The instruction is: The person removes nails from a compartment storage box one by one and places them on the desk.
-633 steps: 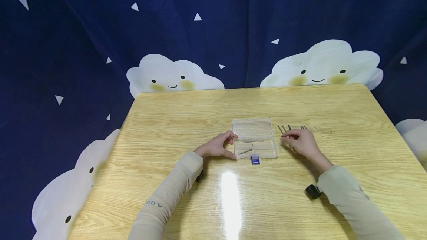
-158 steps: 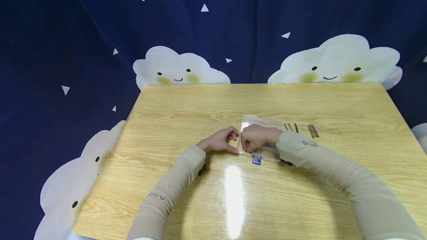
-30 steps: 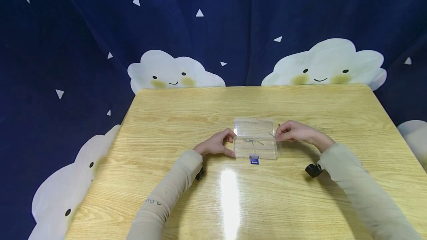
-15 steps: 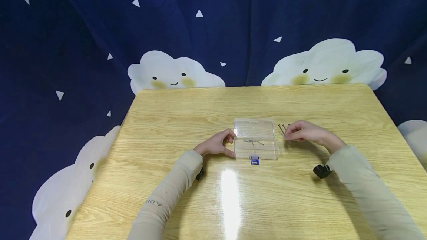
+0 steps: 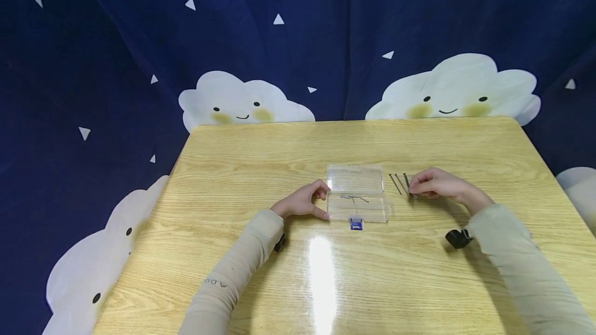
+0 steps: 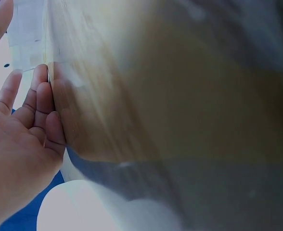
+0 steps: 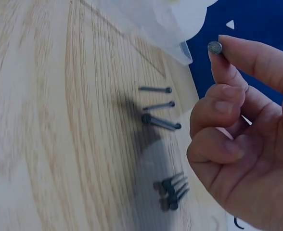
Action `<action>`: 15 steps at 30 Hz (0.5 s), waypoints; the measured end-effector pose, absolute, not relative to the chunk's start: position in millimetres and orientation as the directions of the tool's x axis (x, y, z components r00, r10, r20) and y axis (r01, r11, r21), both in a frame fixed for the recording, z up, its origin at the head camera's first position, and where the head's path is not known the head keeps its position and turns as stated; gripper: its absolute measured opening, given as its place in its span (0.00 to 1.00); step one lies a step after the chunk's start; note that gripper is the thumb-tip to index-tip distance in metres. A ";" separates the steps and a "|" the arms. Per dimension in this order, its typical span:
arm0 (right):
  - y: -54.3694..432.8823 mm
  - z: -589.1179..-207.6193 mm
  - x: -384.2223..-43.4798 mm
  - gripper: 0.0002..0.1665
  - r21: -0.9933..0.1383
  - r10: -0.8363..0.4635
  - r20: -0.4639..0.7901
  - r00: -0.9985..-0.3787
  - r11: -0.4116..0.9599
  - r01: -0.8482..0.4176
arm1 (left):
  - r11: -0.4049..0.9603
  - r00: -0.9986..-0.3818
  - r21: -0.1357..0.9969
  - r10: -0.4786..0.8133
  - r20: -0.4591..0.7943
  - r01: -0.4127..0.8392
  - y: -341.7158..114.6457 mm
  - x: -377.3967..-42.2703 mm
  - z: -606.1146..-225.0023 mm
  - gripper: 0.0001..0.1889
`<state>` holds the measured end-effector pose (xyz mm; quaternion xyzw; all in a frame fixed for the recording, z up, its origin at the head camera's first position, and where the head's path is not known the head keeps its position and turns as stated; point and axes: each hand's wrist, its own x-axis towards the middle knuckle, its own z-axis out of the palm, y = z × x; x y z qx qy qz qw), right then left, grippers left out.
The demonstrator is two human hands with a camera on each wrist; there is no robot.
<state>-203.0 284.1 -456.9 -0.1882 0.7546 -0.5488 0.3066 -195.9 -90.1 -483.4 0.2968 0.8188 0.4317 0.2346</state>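
A clear plastic box (image 5: 385,211) lies on the table with its lid open. Several nails (image 5: 355,198) lie in its back compartment. My left hand (image 5: 303,202) holds the box's left end, thumb at the near corner and index finger by the hinge; in the left wrist view, the other fingers (image 6: 44,98) rest against the tabletop. To the right of the box, my right hand (image 5: 437,184) pinches a nail (image 7: 214,47) between thumb and index finger, its head showing. Loose nails (image 5: 395,184) lie beside that hand. More nails (image 7: 174,191) show in the right wrist view, covered by the hand in the head view.
The wooden table (image 5: 242,164) reaches to a dark blue curtain (image 5: 326,40) with white clouds. A blue latch (image 5: 356,224) hangs at the box's front. Black wrist cameras (image 5: 458,238) sit under both cuffs.
My right hand has moved right from the box's edge, with a nail in its pinch. The nail seen in the front compartment 21 seconds ago is gone from there. The left hand has stayed put.
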 end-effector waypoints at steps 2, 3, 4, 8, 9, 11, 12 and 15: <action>288.3 -457.0 -202.8 0.15 -0.945 -0.611 -0.257 -0.749 0.323 0.061 | 0.454 -0.715 0.845 0.687 -0.130 0.283 -89.9 -195.9 -483.0 0.31; 290.4 -457.2 -202.9 0.15 -0.944 -0.605 -0.259 -0.753 0.322 0.067 | 0.457 -0.715 0.844 0.686 -0.132 0.282 -89.8 -195.8 -482.9 0.31; 292.5 -457.5 -203.0 0.16 -0.943 -0.596 -0.263 -0.758 0.326 0.071 | 0.458 -0.715 0.843 0.686 -0.133 0.283 -89.8 -195.8 -482.7 0.31; 299.6 -459.9 -203.9 0.16 -0.941 -0.580 -0.267 -0.770 0.331 0.077 | 0.462 -0.715 0.840 0.686 -0.136 0.285 -89.5 -195.6 -482.6 0.31; 301.4 -461.0 -204.2 0.16 -0.942 -0.579 -0.263 -0.771 0.329 0.074 | 0.462 -0.714 0.839 0.687 -0.134 0.287 -89.5 -195.5 -482.8 0.31; 304.6 -462.9 -204.7 0.15 -0.943 -0.580 -0.255 -0.774 0.325 0.067 | 0.462 -0.713 0.839 0.688 -0.134 0.288 -89.4 -195.4 -483.1 0.31; 306.3 -463.9 -204.9 0.15 -0.943 -0.578 -0.253 -0.776 0.325 0.065 | 0.462 -0.713 0.839 0.688 -0.134 0.288 -89.4 -195.3 -483.1 0.31; 311.1 -466.3 -205.6 0.14 -0.938 -0.560 -0.262 -0.786 0.340 0.071 | 0.465 -0.714 0.840 0.686 -0.141 0.281 -89.2 -195.1 -483.1 0.31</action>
